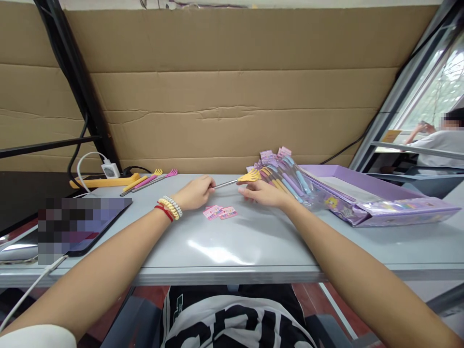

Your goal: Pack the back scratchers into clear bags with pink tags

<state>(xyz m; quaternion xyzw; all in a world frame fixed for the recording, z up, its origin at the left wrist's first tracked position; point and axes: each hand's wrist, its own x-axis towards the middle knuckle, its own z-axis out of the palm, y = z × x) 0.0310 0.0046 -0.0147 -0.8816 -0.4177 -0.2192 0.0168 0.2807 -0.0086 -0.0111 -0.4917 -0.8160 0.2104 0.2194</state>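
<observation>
My left hand point(197, 191), wearing several bracelets at the wrist, is closed around the end of a thin metal rod. This is a back scratcher point(225, 184) with a yellow claw-shaped head point(249, 176), held just above the table and pointing right. My right hand point(266, 193) is beside that head, palm down with its fingers loosely stretched; whether they touch it is hard to see. Small pink printed cards point(220, 212) lie on the table between my hands. Behind my right hand is a pile of bagged back scratchers point(290, 179) with purple, blue and yellow handles and pink card tops.
Loose back scratchers point(148, 180) lie at the back left, near a yellow bar and a white charger point(110, 169). A tablet point(101, 222) rests at the left. On the right stands an open purple box point(402, 212). Cardboard point(232, 92) closes the back. Another person point(435, 142) sits far right.
</observation>
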